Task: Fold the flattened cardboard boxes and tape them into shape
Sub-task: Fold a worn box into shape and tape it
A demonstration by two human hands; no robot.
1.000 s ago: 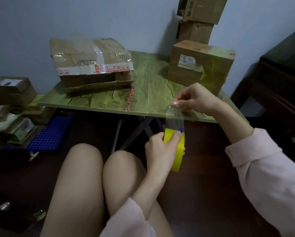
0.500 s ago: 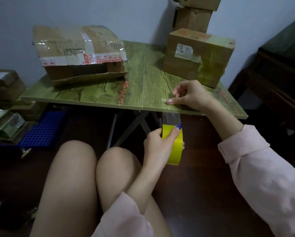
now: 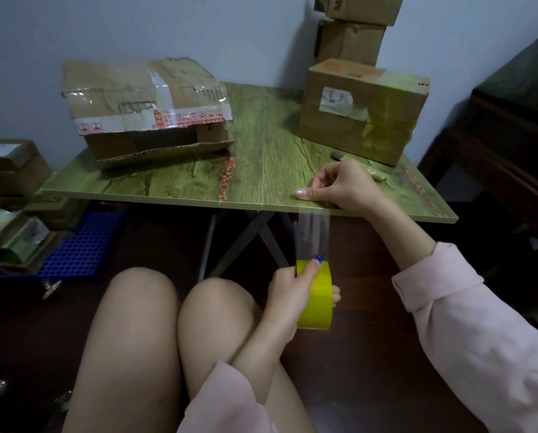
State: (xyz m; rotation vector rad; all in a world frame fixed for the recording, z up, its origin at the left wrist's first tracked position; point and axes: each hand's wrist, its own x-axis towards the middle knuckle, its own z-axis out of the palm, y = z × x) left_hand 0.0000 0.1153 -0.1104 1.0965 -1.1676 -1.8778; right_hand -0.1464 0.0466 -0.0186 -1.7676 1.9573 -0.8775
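Below the table (image 3: pixel 261 173), the left hand (image 3: pixel 285 296) gripped the tape roll (image 3: pixel 319 307); the right hand (image 3: pixel 345 185) pinched the strip (image 3: pixel 311 235) at its edge; 1 open box (image 3: pixel 142 120) was not yet taped

Red handling symbols on white tape (image 3: pixel 155 120) of worn box (image 3: pixel 105 85); right box (image 3: pixel 386 129) label (image 3: pixel 336 100) print unreadable.

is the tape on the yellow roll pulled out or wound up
Pulled out: a clear strip runs from the yellow tape roll to the green table.
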